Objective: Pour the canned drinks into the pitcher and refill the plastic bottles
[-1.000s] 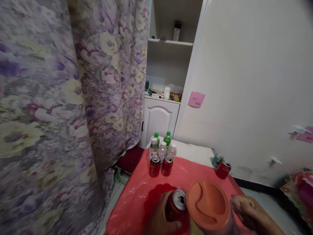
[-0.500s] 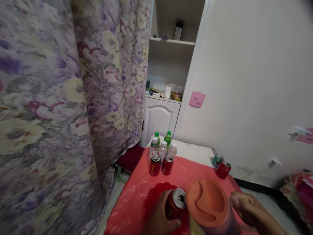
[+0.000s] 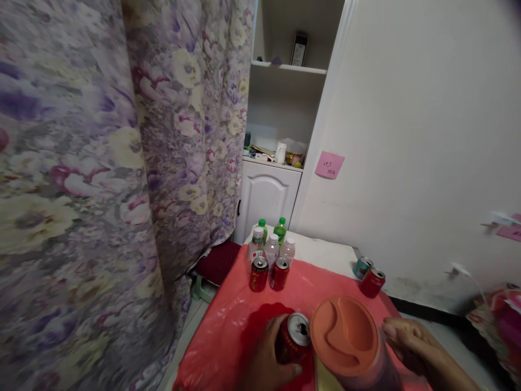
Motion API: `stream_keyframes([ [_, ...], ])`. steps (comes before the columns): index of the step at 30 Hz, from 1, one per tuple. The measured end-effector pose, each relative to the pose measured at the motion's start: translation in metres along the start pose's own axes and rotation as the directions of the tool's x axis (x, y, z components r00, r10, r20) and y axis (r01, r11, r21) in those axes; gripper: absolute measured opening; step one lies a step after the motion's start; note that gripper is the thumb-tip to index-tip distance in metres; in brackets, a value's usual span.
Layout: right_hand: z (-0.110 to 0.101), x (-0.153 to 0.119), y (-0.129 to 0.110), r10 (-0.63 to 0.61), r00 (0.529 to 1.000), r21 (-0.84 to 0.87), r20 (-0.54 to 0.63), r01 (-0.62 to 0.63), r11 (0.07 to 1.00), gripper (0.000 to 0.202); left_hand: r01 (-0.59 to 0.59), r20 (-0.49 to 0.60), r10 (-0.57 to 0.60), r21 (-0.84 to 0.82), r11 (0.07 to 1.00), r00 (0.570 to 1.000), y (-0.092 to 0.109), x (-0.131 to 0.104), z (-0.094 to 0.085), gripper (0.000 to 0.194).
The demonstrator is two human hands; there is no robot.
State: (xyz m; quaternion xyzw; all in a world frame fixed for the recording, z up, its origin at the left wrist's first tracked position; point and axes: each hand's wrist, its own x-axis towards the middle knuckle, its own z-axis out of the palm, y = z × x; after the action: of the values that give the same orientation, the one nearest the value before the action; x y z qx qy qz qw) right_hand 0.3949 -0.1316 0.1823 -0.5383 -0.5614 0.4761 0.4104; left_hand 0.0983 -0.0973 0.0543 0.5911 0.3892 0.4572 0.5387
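My left hand is wrapped around an opened red can standing on the red plastic table cover. Right beside the can stands a jug with an orange lid. My right hand rests against the jug's right side, fingers curled toward it; whether it grips a handle is hidden. Farther back on the table stand two more red cans in front of several small bottles.
A teal can and a tilted red can lie at the table's far right by the wall. A floral curtain hangs on the left. Behind is a white cabinet with shelves, and a pink note on the wall.
The view has shifted very slightly. Both hands, the can and the jug stay where they were.
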Motion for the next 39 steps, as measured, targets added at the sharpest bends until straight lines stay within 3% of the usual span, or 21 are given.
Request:
stream_keyframes([
  [8,0.000,0.000,-0.002,0.008,1.000,-0.050,-0.009,-0.009,0.999,0.071,0.003,-0.011,-0.003,-0.014,1.000,1.000,0.000,0.000,-0.002,0.087],
  [14,0.005,0.001,-0.005,-0.029,1.000,0.032,-0.002,0.029,0.999,0.072,-0.006,-0.003,0.006,0.005,1.000,1.000,0.007,-0.001,-0.002,0.086],
  [23,-0.011,0.010,0.009,-0.006,0.997,-0.085,0.080,0.013,0.996,0.070,0.014,-0.001,-0.014,-0.059,0.998,1.000,-0.002,-0.001,-0.003,0.088],
  [33,-0.014,0.009,0.002,-0.031,0.992,-0.120,0.123,0.046,0.992,0.068,0.004,0.011,-0.003,-0.072,0.997,1.000,0.000,0.000,-0.002,0.086],
  [39,-0.002,0.003,-0.012,0.000,0.999,-0.081,0.040,0.003,0.997,0.070,0.023,-0.022,-0.022,0.044,0.999,1.000,0.003,-0.001,-0.004,0.085],
])
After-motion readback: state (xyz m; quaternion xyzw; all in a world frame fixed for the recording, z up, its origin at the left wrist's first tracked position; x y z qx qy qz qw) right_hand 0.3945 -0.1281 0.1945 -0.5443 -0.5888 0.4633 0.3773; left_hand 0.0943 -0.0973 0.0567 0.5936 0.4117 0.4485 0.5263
